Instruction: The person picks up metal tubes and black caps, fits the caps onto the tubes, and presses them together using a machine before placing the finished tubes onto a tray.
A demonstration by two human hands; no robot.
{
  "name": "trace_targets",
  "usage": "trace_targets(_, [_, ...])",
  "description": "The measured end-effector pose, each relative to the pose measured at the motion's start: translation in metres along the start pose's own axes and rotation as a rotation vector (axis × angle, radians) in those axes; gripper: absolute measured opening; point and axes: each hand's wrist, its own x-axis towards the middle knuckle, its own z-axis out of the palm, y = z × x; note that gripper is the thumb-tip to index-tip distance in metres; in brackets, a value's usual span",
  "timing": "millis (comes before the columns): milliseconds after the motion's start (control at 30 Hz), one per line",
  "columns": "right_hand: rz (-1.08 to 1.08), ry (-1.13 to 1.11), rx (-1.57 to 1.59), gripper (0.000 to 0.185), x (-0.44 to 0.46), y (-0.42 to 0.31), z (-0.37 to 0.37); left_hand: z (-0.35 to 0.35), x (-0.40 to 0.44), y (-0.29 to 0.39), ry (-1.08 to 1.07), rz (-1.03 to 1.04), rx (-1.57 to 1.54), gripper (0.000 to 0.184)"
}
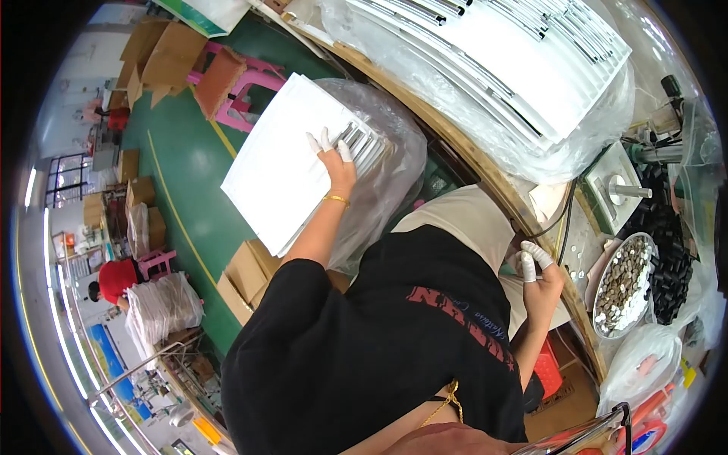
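My left hand [339,167], with white covers on its fingertips, lies on a stack of white flat panels [277,163] to my left. Its fingers are spread near the stack's slotted-looking edge, and clear plastic wrap [398,129] hangs around that side. My right hand [542,280] is beside the workbench's wooden edge [580,322], above my lap. White covers are on its fingers too, which are curled together; whatever they may hold is hidden. Nearest to it on the bench is a round bowl [599,322] of small white and brownish round pieces.
More white panels [485,68] with dark and metallic strips lie on plastic across the bench. A metal fixture with a rod [629,191] stands beside a pile of black parts [671,284]. Behind the left stack is a pink stool [239,98]. A person in red [119,282] works farther off.
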Motion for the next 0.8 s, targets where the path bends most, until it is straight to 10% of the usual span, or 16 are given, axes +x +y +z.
trace_targets(267, [-0.262, 0.107, -0.174, 0.017, 0.0, -0.002, -0.001, 0.0, 0.003, -0.013, -0.052, 0.123, 0.148, 0.065])
trace_targets(400, [-0.146, 0.105, -0.142, 0.017, 0.0, -0.021, -0.016, -0.005, 0.082, 0.121, 0.12, 0.395, -0.14, 0.058])
trace_targets(600, [-0.234, 0.184, -0.162, 0.017, 0.001, -0.026, -0.025, 0.051, 0.159, 0.355, -0.411, 1.083, -0.558, 0.032])
trace_targets(800, [-0.082, 0.213, -0.183, 0.018, -0.021, -0.028, -0.047, 0.176, 0.202, 0.431, -0.655, 1.396, 0.16, 0.044])
